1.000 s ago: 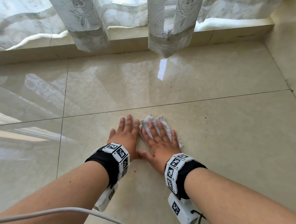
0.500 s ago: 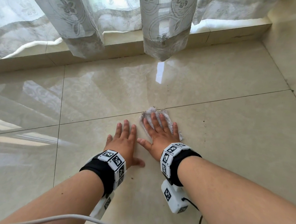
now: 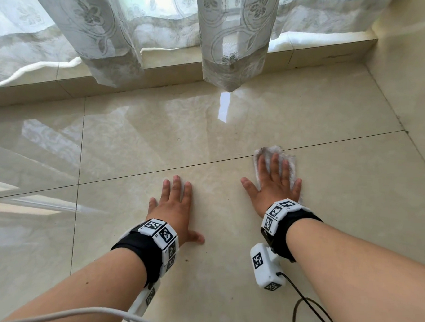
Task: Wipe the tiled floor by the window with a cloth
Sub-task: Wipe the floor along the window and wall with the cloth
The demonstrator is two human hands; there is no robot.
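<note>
A small white cloth (image 3: pixel 268 151), grubby at its far edge, lies flat on the glossy beige tiled floor (image 3: pixel 146 137) across a grout line. My right hand (image 3: pixel 274 186) presses down on it with straight, spread fingers, covering most of it. My left hand (image 3: pixel 177 208) rests flat on the bare tile to the left, fingers straight, thumb out to the right, holding nothing. Both wrists wear black bands with white marker blocks.
White lace curtains (image 3: pixel 227 38) hang over a low tiled window ledge (image 3: pixel 162 67) at the back. A wall (image 3: pixel 413 73) rises at the right. A black cable (image 3: pixel 307 306) and a white cable (image 3: pixel 100 312) trail near my forearms.
My right hand has slid the cloth to the right and forward, away from my left hand. The left hand stayed flat on the tile and its thumb has spread out.
</note>
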